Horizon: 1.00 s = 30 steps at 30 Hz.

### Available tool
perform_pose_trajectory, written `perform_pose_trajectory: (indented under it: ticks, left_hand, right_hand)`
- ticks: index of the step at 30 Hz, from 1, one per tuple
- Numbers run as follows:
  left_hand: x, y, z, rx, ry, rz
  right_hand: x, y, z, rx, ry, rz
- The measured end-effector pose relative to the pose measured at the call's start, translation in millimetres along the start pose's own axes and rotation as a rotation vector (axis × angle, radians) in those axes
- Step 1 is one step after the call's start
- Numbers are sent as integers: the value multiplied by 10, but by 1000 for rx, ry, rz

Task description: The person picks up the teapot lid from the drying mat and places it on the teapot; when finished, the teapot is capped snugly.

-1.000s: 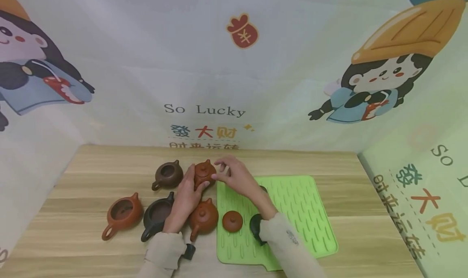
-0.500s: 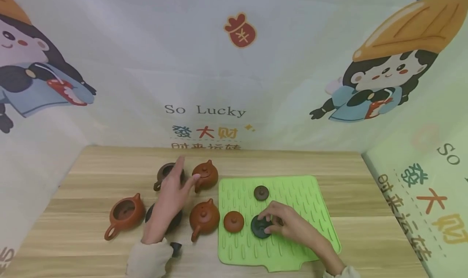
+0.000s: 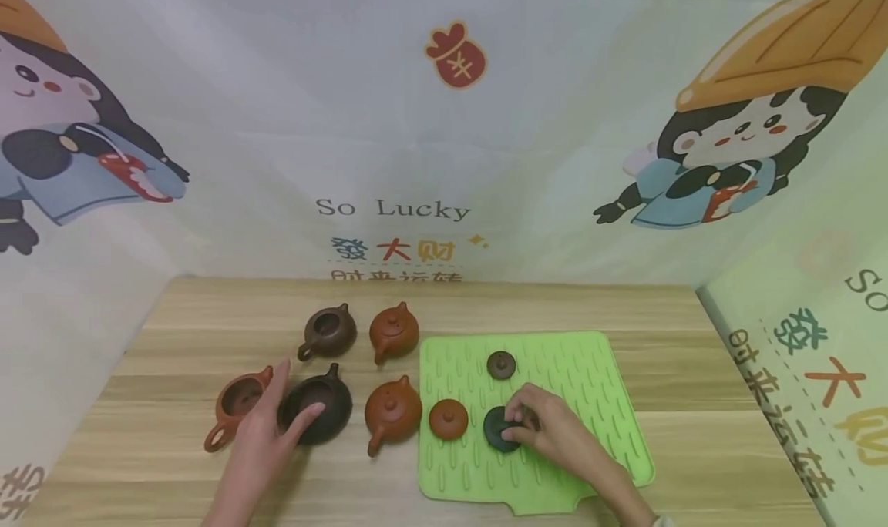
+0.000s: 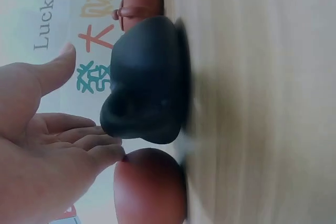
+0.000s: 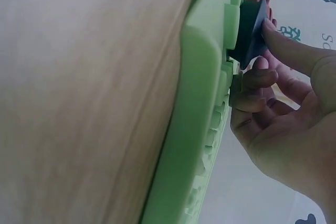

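Note:
My left hand [image 3: 257,446] reaches in beside the lidless black teapot [image 3: 327,415], its thumb over the rim and its straight fingers overlapping the lidless reddish teapot [image 3: 239,396] on the left. In the left wrist view, the black teapot [image 4: 144,72] stands on the table with the outstretched fingers at its handle side. On the green mat [image 3: 465,481], my right hand [image 3: 555,431] pinches the black teapot lid [image 3: 496,431] between thumb and fingers. The right wrist view shows that lid [image 5: 249,35] tilted, with the thumb at its edge.
A dark brown lid [image 3: 501,365] and a reddish lid [image 3: 449,425] lie on the mat. Left of it stand two lidded reddish teapots, one at the back [image 3: 394,334] and one nearer [image 3: 392,417]. A lidless brown teapot [image 3: 333,336] sits at the back left.
My left hand has left the back reddish teapot and come down and left to the black teapot. My right hand has moved from that same reddish teapot to the black lid and pinches it.

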<state>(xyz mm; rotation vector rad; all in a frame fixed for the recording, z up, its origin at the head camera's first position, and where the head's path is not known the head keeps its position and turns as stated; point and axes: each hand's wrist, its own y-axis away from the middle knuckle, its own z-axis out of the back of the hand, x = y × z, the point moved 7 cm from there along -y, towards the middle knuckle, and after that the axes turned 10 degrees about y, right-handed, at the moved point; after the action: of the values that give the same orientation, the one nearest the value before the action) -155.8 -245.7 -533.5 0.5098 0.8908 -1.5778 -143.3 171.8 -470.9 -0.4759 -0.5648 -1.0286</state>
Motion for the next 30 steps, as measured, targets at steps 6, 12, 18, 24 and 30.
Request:
perform_pose_trajectory:
  ticks: [6,12,18,24,30]
  left_hand:
    - [-55,58,-30,66,33,30]
    - [-113,105,-14,101,56,44]
    - [-108,151,-14,93,61,23]
    - [-36,160,-66,102,77,59]
    - [-20,144,-65,87,66,77]
  right_hand:
    - [21,-8,20,-17,1,4]
    - [12,-2,3,-10,-21,-4]
    - [6,0,-6,2,-41,-15]
    - [11,-4,-12,12,-45,-22]
    - [21,-7,-1,2,-27,-16]
